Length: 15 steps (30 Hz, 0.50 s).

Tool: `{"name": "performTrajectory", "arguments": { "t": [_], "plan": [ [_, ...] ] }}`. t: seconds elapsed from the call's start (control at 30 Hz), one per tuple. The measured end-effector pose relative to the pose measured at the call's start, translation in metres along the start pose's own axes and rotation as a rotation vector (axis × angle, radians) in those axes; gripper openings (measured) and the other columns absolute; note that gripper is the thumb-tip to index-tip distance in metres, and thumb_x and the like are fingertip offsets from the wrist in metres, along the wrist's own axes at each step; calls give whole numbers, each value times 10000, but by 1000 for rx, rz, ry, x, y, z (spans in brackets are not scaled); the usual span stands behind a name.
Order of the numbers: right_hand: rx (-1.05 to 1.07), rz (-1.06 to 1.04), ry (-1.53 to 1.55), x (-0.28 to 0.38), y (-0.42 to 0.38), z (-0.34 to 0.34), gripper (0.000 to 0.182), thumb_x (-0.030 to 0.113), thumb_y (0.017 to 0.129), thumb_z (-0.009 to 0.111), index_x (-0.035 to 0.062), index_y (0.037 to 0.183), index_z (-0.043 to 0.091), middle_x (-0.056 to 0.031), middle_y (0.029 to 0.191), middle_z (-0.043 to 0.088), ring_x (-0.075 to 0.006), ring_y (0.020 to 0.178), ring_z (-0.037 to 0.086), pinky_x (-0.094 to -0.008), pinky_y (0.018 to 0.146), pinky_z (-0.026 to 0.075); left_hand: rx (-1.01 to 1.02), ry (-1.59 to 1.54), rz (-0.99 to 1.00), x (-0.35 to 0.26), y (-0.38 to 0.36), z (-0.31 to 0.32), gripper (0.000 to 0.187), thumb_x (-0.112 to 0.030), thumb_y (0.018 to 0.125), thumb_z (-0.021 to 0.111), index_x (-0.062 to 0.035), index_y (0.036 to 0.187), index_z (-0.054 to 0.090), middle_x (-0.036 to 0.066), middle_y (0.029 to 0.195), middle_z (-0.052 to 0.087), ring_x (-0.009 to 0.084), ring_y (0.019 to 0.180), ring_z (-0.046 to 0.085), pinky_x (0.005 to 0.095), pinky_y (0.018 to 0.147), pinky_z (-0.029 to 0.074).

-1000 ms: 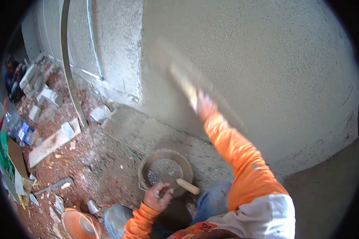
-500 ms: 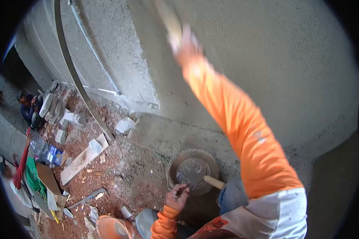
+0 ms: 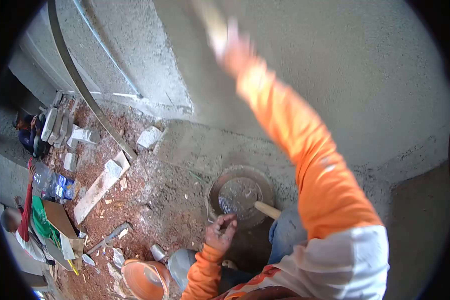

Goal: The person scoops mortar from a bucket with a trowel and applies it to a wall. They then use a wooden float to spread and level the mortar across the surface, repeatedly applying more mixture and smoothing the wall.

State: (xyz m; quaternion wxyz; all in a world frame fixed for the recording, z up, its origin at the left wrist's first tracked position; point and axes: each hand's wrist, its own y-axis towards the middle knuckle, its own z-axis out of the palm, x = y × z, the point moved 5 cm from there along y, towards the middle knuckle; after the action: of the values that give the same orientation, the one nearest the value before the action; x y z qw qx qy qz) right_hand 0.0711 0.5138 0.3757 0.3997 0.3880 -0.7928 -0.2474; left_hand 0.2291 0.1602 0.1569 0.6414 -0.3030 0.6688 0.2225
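Observation:
Blurred by motion, my right hand (image 3: 235, 50) is raised against the grey plastered wall (image 3: 355, 75), wrapped round a pale wooden tool (image 3: 210, 20) that reaches the top edge of the view. Low in the middle, my left hand (image 3: 221, 233) hangs near the bucket's rim, its fingers bent and apart, with nothing seen in it. The round bucket (image 3: 266, 185) holds a grey wet mix (image 3: 240, 197). A wooden handle (image 3: 268, 210) sticks out over its right side, by my knee.
An orange bucket (image 3: 135, 277) stands at the bottom left. Beyond lie a white board (image 3: 97, 192), stone blocks (image 3: 85, 135) and a long curved strip (image 3: 80, 82). Two other people (image 3: 30, 132) are at the far left, one near a cardboard box (image 3: 60, 220).
The view has shifted, so the ground objects and bucket appear higher and slightly left. My right hand stays raised at the wall with the tool; my left hand remains beside the bucket.

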Motion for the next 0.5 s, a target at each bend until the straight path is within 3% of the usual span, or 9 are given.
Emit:
{"name": "performTrajectory", "arguments": {
  "t": [0.1, 0.17, 0.27, 0.3, 0.37, 0.5],
  "plan": [
    [356, 123, 5, -105, -150, 119, 682, 445, 806, 537, 56, 1301, 274, -251, 927, 578, -412, 855, 567, -480, 754, 449, -1, 41, 33, -15, -14, 0, 186, -102, 809, 611, -10, 970, 594, 58, 834, 633, 91, 765, 590, 226, 680, 469],
    [391, 118, 45, -141, -205, 128, 489, 423, 783, 588, 44, 1041, 418, -224, 850, 582, -417, 797, 562, -479, 668, 458, -4, 54, 49, -13, -23, 1, 185, -99, 806, 613, -6, 966, 592, 62, 839, 634, 91, 772, 592, 226, 678, 471],
    [262, 113, 80, -126, -179, 93, 446, 422, 772, 606, 51, 921, 409, -211, 816, 581, -422, 755, 560, -474, 619, 460, -60, 116, 20, -15, -31, 1, 181, -84, 800, 615, 1, 958, 593, 56, 851, 635, 99, 788, 598, 232, 682, 478],
    [189, 75, 87, -115, -163, 73, 462, 427, 771, 605, 46, 941, 410, -215, 802, 580, -417, 744, 566, -472, 614, 462, -53, 113, 24, -12, -31, 1, 181, -84, 800, 615, 1, 958, 593, 56, 851, 635, 99, 788, 598, 232, 682, 478],
    [36, 1, 94, -86, -101, 9, 489, 437, 771, 603, 36, 973, 409, -223, 769, 578, -407, 714, 575, -466, 594, 466, -111, -90, 16, 4, -24, 0, 180, -74, 800, 612, -4, 965, 596, 42, 843, 630, 95, 770, 592, 223, 680, 470],
    [-122, -2, 31, -22, 36, -134, 521, 488, 771, 589, 29, 965, 437, -203, 687, 587, -347, 656, 616, -413, 547, 495, -73, -29, 11, 1, -4, 0, 164, -74, 816, 596, -1, 963, 595, 22, 822, 618, 70, 747, 560, 204, 683, 451]
  ]
}}
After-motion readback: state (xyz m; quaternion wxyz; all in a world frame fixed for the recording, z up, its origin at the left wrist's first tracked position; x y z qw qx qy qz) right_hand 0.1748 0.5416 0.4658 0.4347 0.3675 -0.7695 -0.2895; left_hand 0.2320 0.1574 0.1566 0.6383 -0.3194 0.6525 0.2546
